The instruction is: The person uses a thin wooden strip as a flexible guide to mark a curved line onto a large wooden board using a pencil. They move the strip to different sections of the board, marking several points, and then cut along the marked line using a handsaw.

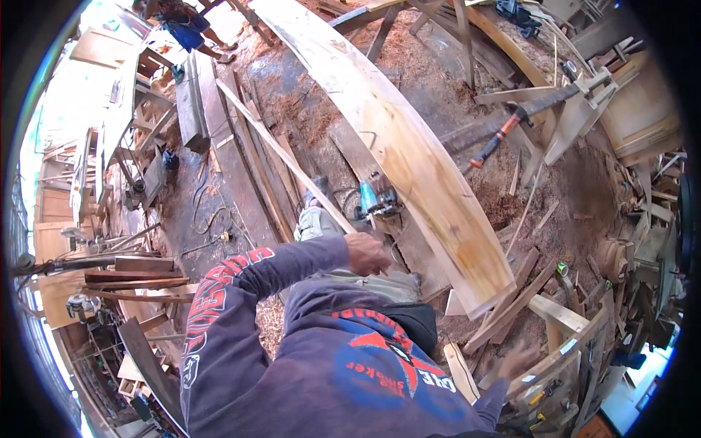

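My left hand (367, 253) is closed at the near end of a long, thin wooden strip (286, 159), in front of my body. The strip slants away to the far left, passing over my leg. Just beyond this hand, a blue handheld power tool with a black base (376, 197) stands beside a wide, curved wooden plank (409, 146). The plank stretches from the top of the view down toward the right. At lower right my right hand (517, 363) is smeared by motion, near some wooden pieces; its fingers do not show clearly.
A bar clamp with an orange and black handle (498, 139) lies right of the plank. Dark beams (191, 109) and a cable (212, 219) lie on the left. Wooden offcuts (515, 299) crowd the right. Shavings cover much of the floor. A person (186, 25) is at far left.
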Tool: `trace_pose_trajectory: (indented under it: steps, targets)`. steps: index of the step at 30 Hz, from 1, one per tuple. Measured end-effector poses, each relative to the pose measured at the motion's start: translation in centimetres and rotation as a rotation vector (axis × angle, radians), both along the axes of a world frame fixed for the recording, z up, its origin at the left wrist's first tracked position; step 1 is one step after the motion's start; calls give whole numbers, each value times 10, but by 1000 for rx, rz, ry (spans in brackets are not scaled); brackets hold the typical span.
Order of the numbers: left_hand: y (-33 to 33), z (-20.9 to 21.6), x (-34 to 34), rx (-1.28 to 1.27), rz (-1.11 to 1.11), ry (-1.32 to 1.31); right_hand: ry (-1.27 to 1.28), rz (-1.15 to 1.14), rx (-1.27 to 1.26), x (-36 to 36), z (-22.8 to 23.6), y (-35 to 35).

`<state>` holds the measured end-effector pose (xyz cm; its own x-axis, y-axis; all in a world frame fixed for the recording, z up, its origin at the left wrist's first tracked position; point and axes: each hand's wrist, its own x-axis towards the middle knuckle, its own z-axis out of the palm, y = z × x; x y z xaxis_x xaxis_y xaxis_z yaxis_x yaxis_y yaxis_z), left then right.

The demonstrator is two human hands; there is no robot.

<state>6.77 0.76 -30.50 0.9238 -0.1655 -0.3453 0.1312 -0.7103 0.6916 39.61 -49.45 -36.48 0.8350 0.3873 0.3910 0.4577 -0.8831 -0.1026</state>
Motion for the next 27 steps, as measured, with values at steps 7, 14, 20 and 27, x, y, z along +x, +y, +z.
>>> trace_pose_trajectory:
  steps: [7, 14, 20, 27]
  targets:
    - [196, -34, 7, 112, -202, 1, 574, 981, 102, -194, 50, 468]
    - [375, 6, -11, 64, 25, -74, 775, 820, -157, -278, 41, 683]
    - [454, -8, -26, 101, -64, -36, 749, 756, -76, -309, 54, 777]
    - [516, -40, -26, 133, -122, -99, 675, 635, -102, -318, 18, 833]
